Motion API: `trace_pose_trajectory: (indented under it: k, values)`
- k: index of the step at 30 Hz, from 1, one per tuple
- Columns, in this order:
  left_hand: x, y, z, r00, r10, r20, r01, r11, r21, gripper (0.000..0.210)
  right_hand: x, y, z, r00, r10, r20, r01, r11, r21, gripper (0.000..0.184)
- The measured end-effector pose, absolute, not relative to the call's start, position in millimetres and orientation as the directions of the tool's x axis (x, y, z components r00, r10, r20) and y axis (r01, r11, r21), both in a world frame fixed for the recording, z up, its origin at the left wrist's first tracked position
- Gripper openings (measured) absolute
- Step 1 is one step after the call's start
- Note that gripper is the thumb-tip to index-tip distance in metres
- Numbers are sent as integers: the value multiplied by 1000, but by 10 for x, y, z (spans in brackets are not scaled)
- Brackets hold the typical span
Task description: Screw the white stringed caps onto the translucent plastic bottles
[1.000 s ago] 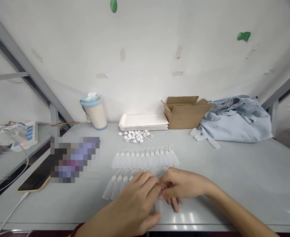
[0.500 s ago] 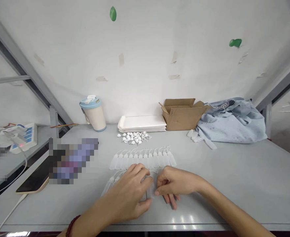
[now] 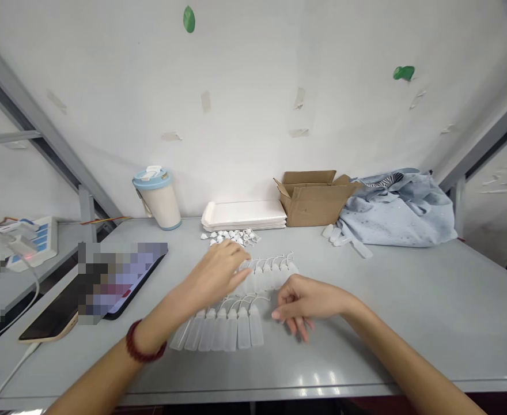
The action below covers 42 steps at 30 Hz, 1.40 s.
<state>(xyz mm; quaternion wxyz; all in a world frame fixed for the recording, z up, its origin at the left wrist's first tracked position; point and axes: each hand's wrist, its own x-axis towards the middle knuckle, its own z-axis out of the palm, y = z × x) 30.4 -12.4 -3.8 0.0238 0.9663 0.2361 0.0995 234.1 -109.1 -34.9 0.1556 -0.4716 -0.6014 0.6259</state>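
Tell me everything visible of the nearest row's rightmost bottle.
The rightmost bottle is slim, whitish and translucent, apparently plastic. It lies on the grey table, base toward the person, narrower neck pointing away, a thin pale strand curving from the neck to the right. Another bottle lies close on its left; whether they touch is unclear. The right hand is beside it, apart.

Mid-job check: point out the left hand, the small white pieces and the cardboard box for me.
Left hand point(image 3: 214, 270): head view, on the back of the hand.
Small white pieces point(image 3: 235, 234): head view, middle of the pile.
Cardboard box point(image 3: 316, 208): head view, front wall.
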Motion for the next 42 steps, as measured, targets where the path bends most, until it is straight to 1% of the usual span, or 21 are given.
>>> trace_pose_trajectory:
  k: [3,5,6,7,8,11,13,16,18,20,22,24,30,33,36,39,42]
  values:
    - [489,216,-74,830,537,151,544,-839,0,19,2521,-1044,-285,-409,853,-323,362,-173,-916,32]
    - [610,410,-121,812,563,152,573,-819,-28,20,2663,-1008,-254,-227,949,-219,484,-85,-871,30]
    - [664,489,-144,800,580,152,591,-805,-42,21,2741,-985,-250,-106,984,-143,582,-55,-811,29]
    - [712,554,-164,793,591,150,604,-795,-56,22,2824,-961,-256,22,999,-47,690,-49,-722,28]
    - [755,604,-180,787,600,142,612,-788,-68,22,2912,-934,-272,117,993,27,754,-71,-653,25]
    - [855,674,-205,772,626,111,636,-765,-106,20,3200,-863,-359,286,943,169,846,-166,-506,16]
    - [903,673,-208,759,646,84,651,-747,-134,16,3388,-843,-419,339,914,225,882,-225,-415,20]
    - [950,646,-201,746,664,50,661,-731,-170,21,3613,-863,-469,382,890,251,904,-303,-302,32]
    - [963,630,-195,746,664,42,659,-729,-182,25,3706,-892,-476,399,882,250,908,-342,-243,37]
    - [958,621,-192,752,657,46,653,-734,-188,19,3754,-916,-473,403,883,242,911,-361,-198,40]
    - [940,622,-197,763,644,60,642,-744,-185,16,3773,-929,-473,396,889,231,916,-365,-166,44]
    - [918,633,-212,772,631,79,634,-753,-175,19,3778,-930,-482,389,895,218,920,-365,-143,45]
    - [885,673,-293,758,642,111,652,-751,-108,22,3789,-912,-538,389,899,201,921,-375,-102,42]
    - [877,671,-300,753,642,143,653,-756,-44,23,3783,-901,-559,372,906,204,928,-355,-114,42]
    - [854,666,-273,735,652,183,656,-753,51,22,3764,-889,-566,365,908,208,929,-340,-144,39]
    - [804,653,-228,700,679,222,656,-734,177,20,3717,-881,-537,355,911,210,929,-318,-192,35]
    - [709,579,-165,658,712,243,638,-700,322,18,3578,-894,-455,317,924,213,930,-258,-264,29]
